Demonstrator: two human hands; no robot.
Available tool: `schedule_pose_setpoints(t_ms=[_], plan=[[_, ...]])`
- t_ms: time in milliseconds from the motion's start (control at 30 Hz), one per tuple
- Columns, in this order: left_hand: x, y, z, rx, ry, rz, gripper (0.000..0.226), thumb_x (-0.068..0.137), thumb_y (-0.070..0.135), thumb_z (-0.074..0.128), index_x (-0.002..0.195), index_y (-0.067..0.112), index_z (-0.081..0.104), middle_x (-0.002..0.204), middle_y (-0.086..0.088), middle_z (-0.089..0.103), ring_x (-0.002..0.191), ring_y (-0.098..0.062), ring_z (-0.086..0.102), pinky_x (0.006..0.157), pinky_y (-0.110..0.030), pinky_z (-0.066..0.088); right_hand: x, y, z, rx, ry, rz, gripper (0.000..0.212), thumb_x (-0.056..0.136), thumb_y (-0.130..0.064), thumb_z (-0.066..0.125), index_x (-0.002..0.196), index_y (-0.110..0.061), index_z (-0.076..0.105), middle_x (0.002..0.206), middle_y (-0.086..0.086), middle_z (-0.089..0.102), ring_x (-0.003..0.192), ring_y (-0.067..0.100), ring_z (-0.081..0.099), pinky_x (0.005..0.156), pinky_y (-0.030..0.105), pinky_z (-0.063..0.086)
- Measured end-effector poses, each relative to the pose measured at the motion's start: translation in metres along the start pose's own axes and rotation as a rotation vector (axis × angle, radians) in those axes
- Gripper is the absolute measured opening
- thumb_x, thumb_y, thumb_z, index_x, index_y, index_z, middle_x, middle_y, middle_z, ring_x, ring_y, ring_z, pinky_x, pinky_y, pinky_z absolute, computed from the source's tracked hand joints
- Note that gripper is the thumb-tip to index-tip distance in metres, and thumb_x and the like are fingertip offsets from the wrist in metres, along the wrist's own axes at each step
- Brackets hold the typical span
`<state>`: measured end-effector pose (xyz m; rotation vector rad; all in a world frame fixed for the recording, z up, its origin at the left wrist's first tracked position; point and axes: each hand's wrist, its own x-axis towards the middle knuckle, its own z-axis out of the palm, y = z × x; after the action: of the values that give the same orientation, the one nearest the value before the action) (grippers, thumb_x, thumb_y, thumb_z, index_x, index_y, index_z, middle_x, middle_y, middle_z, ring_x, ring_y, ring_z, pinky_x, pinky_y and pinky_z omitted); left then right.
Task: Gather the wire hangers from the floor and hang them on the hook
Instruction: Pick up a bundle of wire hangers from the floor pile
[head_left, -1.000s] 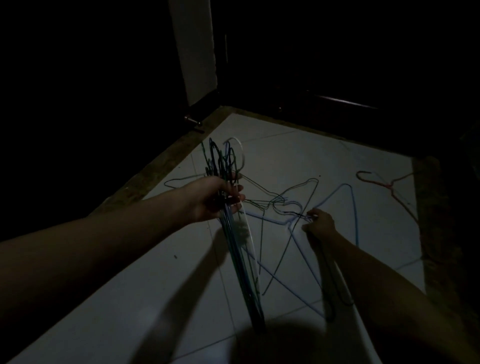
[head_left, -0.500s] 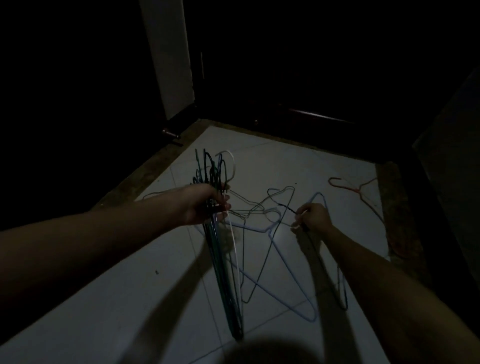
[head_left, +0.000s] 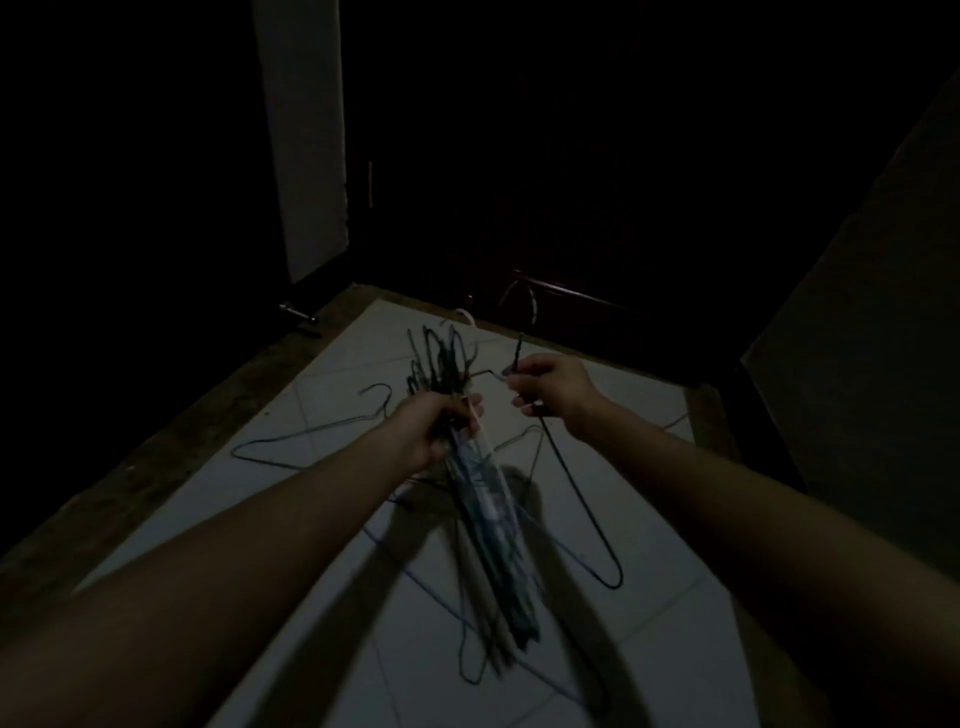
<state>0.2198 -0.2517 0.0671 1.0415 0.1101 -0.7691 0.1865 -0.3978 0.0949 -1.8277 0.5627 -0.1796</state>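
Your left hand, at the centre of the frame, had its fingers curled tight round a bundle of wire hangers. The hooks fanned out above your fist toward the upper middle, and the blurred bodies trailed down toward the lower middle, lifted off the tiled floor.

Your right hand, just right of centre, pinched the neck of a single dark hanger between thumb and fingers. Its hook stood up above your knuckles, and its body hung down to the right of the bundle, apart from it. Both grips were closed on wire, neither hand spread.

On the floor to the left of your left wrist lay a dark loose hanger, flat on the tiles, its hook pointing to the upper left. Pale blue wire showed on the tiles beneath the bundle; how many hangers it made up I could not tell.

A dark door filled the top of the frame, and a door stopper stood at the left edge of the floor.
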Motion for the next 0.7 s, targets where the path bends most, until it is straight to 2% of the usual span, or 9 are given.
schedule_pose_setpoints(t_ms=[67, 200, 267, 367, 500, 633, 700], plan=[[0.001, 0.005, -0.001, -0.067, -0.039, -0.017, 0.025, 0.092, -0.013, 0.035, 0.106, 0.0, 0.051, 0.112, -0.011, 0.056, 0.103, -0.02, 0.053, 0.072, -0.026, 0.052, 0.0, -0.01, 0.01, -0.007, -0.022, -0.02, 0.011, 0.086, 0.001, 0.062, 0.097, -0.002, 0.062, 0.071, 0.007, 0.059, 0.057, 0.016, 0.056, 0.042, 0.016, 0.049], [0.005, 0.012, -0.011, -0.138, -0.044, -0.038, 0.022, 0.09, -0.013, 0.036, 0.087, 0.0, 0.054, 0.086, -0.014, 0.057, 0.073, -0.019, 0.056, 0.055, -0.024, 0.055, 0.0, -0.017, 0.04, -0.006, -0.025, -0.092, 0.008, 0.084, 0.003, 0.062, 0.089, -0.005, 0.061, 0.074, 0.005, 0.059, 0.062, 0.015, 0.057, 0.051, 0.021, 0.05], [0.007, 0.013, -0.017, -0.158, -0.024, -0.014, 0.022, 0.089, -0.014, 0.037, 0.085, 0.002, 0.053, 0.081, -0.014, 0.056, 0.069, -0.02, 0.055, 0.053, -0.023, 0.055, 0.001, -0.012, 0.053, -0.008, 0.004, -0.147, 0.01, 0.083, 0.002, 0.062, 0.082, -0.008, 0.06, 0.077, 0.005, 0.06, 0.069, 0.017, 0.058, 0.061, 0.027, 0.05], [0.006, 0.009, -0.03, -0.22, -0.03, -0.021, 0.021, 0.089, -0.011, 0.04, 0.082, 0.001, 0.056, 0.078, -0.013, 0.057, 0.068, -0.02, 0.055, 0.056, -0.024, 0.055, 0.002, 0.0, 0.066, -0.034, 0.016, -0.195, 0.004, 0.082, -0.003, 0.066, 0.084, -0.007, 0.065, 0.083, 0.009, 0.064, 0.08, 0.02, 0.06, 0.073, 0.03, 0.049], [0.005, 0.003, -0.043, -0.221, -0.073, -0.068, 0.02, 0.089, -0.009, 0.04, 0.085, 0.001, 0.058, 0.071, -0.012, 0.059, 0.067, -0.02, 0.056, 0.058, -0.027, 0.056, -0.002, 0.009, 0.075, 0.061, -0.006, -0.186, 0.01, 0.083, 0.0, 0.063, 0.091, 0.006, 0.067, 0.071, 0.003, 0.061, 0.072, 0.017, 0.059, 0.063, 0.018, 0.047], [0.002, 0.003, -0.044, -0.169, -0.145, -0.042, 0.031, 0.088, -0.012, 0.035, 0.085, 0.003, 0.062, 0.079, -0.015, 0.064, 0.077, -0.024, 0.062, 0.073, -0.048, 0.054, -0.007, 0.014, 0.08, 0.147, -0.031, -0.135, 0.005, 0.084, -0.002, 0.064, 0.086, 0.0, 0.068, 0.071, 0.002, 0.063, 0.066, 0.011, 0.059, 0.06, 0.021, 0.05], [-0.001, 0.004, -0.044, -0.155, -0.164, -0.027, 0.036, 0.089, -0.012, 0.033, 0.082, 0.007, 0.063, 0.075, -0.012, 0.067, 0.071, -0.023, 0.067, 0.073, -0.045, 0.051, -0.009, 0.015, 0.081, 0.085, -0.059, -0.15, 0.011, 0.085, -0.003, 0.064, 0.092, 0.004, 0.069, 0.075, 0.005, 0.064, 0.066, 0.009, 0.058, 0.056, 0.012, 0.049]])
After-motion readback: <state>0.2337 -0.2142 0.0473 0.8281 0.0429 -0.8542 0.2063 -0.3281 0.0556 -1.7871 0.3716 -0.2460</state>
